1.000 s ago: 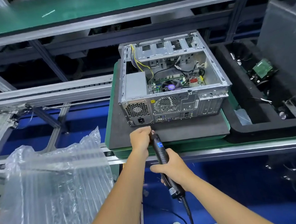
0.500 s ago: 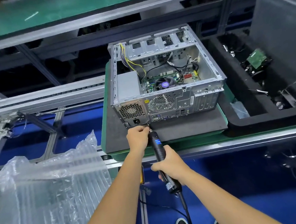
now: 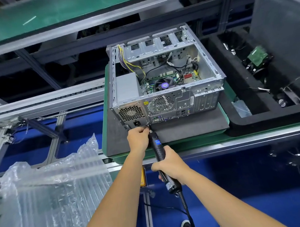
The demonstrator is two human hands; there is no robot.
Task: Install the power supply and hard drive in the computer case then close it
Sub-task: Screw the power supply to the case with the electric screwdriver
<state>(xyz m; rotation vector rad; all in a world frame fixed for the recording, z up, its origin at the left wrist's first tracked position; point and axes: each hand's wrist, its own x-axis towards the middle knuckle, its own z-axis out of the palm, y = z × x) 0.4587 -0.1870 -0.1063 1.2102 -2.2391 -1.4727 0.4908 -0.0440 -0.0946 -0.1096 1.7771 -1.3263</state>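
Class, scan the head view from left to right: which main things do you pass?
Bubble wrap → left hand → electric screwdriver → open computer case → black foam tray

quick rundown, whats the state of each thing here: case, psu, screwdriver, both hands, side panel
computer case: on its side, top open, panel off
power supply: seated in the rear left corner
electric screwdriver: tip at the case's rear bottom edge, below the power socket
left hand: pinching at the screwdriver tip
right hand: gripping the screwdriver body
side panel: leaning apart, at right
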